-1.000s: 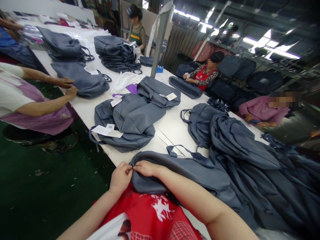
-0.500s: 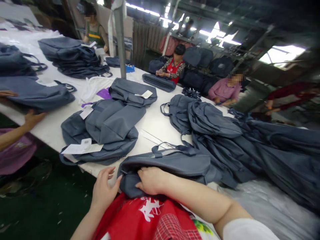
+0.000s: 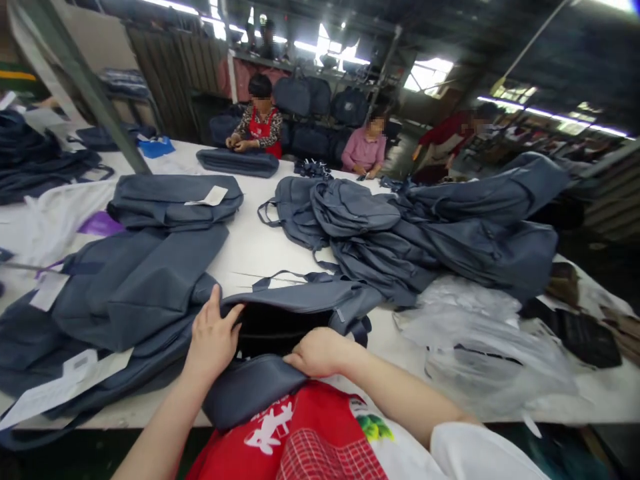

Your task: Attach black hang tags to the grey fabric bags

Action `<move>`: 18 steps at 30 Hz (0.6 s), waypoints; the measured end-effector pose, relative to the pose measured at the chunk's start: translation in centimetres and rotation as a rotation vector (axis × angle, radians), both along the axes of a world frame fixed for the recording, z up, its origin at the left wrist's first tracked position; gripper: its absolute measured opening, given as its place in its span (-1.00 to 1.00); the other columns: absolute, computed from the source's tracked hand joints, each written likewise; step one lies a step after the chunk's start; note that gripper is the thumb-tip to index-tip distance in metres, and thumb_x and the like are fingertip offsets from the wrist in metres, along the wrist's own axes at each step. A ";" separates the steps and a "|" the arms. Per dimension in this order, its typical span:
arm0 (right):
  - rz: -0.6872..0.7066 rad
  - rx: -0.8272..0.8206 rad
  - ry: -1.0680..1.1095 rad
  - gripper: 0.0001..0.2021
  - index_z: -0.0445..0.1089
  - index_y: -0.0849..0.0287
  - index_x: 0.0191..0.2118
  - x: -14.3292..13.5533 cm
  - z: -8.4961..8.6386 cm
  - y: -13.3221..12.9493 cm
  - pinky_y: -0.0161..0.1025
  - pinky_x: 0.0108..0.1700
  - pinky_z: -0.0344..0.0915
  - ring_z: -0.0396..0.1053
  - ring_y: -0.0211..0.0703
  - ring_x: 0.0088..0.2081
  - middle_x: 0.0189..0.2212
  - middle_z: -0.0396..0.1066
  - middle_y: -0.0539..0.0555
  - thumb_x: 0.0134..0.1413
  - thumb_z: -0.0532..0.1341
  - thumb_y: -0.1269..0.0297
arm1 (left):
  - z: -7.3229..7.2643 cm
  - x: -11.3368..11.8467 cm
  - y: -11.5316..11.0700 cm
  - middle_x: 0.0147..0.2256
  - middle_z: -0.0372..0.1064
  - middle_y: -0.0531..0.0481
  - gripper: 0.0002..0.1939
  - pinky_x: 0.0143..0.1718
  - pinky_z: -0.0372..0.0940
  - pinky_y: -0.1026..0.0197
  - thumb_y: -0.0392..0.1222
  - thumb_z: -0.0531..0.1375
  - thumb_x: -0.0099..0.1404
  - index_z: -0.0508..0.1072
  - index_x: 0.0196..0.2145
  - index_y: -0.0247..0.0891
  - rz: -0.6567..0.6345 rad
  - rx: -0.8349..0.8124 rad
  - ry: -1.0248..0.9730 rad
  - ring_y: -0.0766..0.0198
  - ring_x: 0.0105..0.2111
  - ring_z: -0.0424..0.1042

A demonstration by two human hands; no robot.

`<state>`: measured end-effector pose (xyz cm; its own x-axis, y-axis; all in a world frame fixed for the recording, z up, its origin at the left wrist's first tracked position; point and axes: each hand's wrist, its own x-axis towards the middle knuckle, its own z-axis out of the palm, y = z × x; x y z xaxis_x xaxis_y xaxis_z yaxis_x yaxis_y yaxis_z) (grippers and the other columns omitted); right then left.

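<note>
On the white table (image 3: 247, 257), translucent plastic film (image 3: 480, 340) is heaped at right, near a black item (image 3: 593, 337). At left, a white cloth (image 3: 70, 217) is bunched beside purple material (image 3: 101, 224), and a blue packet (image 3: 157, 147) is set near a slanting metal post (image 3: 89, 87). Across the table, a person in a red apron (image 3: 263, 130) and a person in a pink shirt (image 3: 365, 148) are seen.

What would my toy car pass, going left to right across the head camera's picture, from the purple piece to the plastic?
Purple piece → bright blue piece → left hand → right hand → crumpled clear plastic.
</note>
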<state>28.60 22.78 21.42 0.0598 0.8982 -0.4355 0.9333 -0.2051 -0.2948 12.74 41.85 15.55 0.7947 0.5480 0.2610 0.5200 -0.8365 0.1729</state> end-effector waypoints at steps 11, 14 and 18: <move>-0.260 0.348 0.055 -0.53 0.31 0.26 0.14 -0.4 -1.2 -3.5 -0.12 0.01 0.26 0.38 0.03 -0.01 0.01 0.41 0.27 0.23 0.06 0.09 | 0.2 -0.1 -2.7 0.35 -0.59 -0.31 -0.38 0.09 0.13 -0.27 -0.10 0.34 0.09 0.36 0.11 -0.21 -0.045 0.049 0.116 -0.40 0.21 0.01; -0.241 0.115 0.151 -0.51 0.31 0.21 0.15 0.2 -3.4 -1.0 -0.05 -0.03 0.31 0.38 0.09 0.01 0.03 0.41 0.25 0.25 -0.01 0.05 | 0.2 -0.5 -3.5 0.36 -0.66 -0.27 -0.30 0.12 0.11 -0.27 -0.13 0.36 0.05 0.31 0.15 -0.18 -0.039 0.033 0.146 -0.41 0.23 -0.05; -0.065 -0.273 0.312 -0.48 0.50 0.19 -0.06 1.6 -5.2 1.0 -0.09 -0.06 0.34 0.43 0.08 -0.01 -0.04 0.47 0.23 0.28 -0.12 0.02 | 0.2 -0.8 -4.1 0.35 -0.70 -0.28 -0.26 0.10 0.15 -0.23 -0.17 0.36 0.05 0.26 0.19 -0.17 -0.037 0.004 0.189 -0.40 0.23 -0.04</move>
<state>30.18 23.80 16.22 -0.0600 0.7461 -0.6631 0.7904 -0.3702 -0.4881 11.89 37.74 15.73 0.8496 0.5165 0.1073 0.5116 -0.8563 0.0712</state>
